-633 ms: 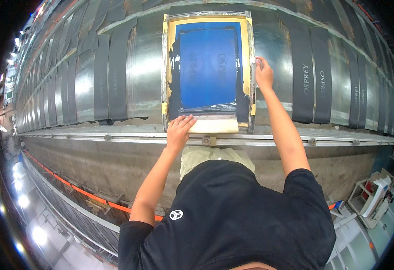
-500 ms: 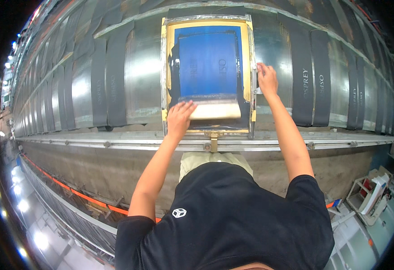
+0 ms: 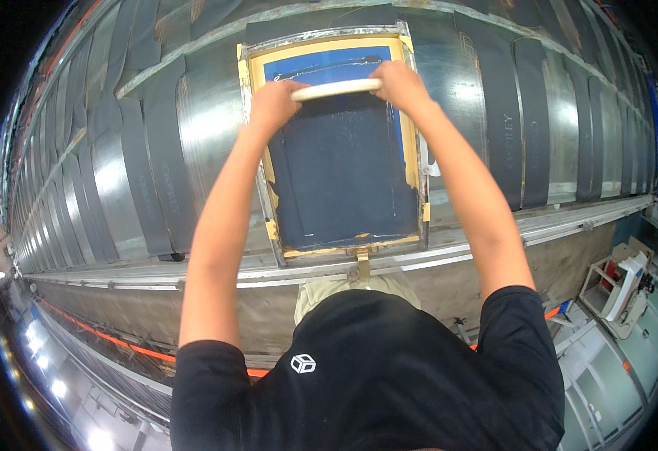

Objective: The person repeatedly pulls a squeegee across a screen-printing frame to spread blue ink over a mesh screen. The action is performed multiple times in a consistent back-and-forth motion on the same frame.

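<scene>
Evidently both hands are closed on one thing, a long, narrow, cream-coloured squeegee bar (image 3: 335,89) with a smooth, pale top edge. It runs crosswise over the far part of a rectangular metal screen frame (image 3: 321,37), tilted a little, so that its right end sits farther from the body than its left. Lined inside with a yellow border (image 3: 257,71), the frame holds a large dark blue-black panel (image 3: 344,173), mostly even and matte, with faint pale specks and ragged edges at its lower left and right. Beyond the bar, a brighter blue strip (image 3: 321,66) shows, crossed by a thin dark line of ink; a narrow blue margin also runs down the right side.

The left hand (image 3: 273,107) grips the left end of the bar, and the right hand (image 3: 402,84) grips the right end, leaving its pale middle bare between them. Its underside is hidden, so whether it touches the panel along its whole length cannot be told. Most of the panel lies between the two forearms, nearer the body than the hands. The frame rests on a shiny metal bench (image 3: 212,120), with dark fabric strips (image 3: 503,120) lying on either side.
</scene>
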{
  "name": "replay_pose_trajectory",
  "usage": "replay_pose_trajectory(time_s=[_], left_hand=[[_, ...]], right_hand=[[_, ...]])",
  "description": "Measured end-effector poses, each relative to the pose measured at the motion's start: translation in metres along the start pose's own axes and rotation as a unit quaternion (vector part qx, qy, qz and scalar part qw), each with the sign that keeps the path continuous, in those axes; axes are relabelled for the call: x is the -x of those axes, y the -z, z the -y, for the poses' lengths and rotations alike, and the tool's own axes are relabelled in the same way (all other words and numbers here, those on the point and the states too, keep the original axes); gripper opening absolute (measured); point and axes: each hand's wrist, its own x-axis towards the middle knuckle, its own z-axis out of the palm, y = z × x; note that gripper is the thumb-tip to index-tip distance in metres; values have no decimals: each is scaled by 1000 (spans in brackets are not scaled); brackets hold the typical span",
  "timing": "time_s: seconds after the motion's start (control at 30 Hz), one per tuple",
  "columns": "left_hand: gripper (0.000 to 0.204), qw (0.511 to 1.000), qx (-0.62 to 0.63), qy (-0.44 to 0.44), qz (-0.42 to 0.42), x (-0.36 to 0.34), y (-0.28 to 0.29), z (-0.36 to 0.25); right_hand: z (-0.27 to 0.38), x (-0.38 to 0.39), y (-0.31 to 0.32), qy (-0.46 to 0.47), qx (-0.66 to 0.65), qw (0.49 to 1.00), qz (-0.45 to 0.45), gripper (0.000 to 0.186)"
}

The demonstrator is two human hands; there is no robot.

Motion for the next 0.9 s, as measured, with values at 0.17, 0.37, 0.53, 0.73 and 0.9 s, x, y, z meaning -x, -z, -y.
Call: replay_pose_trajectory(time_s=[0.17,0.37,0.53,0.73,0.9], left_hand=[[39,999,17,-34,-39,88,-39,-15],[52,999,19,-14,-39,231,-79,-41],[55,997,-1,-49,-56,262,-87,-43],[51,999,-6,-16,-38,104,-34,-8],[40,999,-34,9,5,-18,11,14]], right_hand=[[9,97,-71,55,-61,980,-181,30],[48,223,-109,51,-109,984,-128,40],[55,255,-120,63,-60,989,-122,37],[11,101,-47,89,101,976,-170,37],[-5,-10,4,17,83,992,-93,28]])
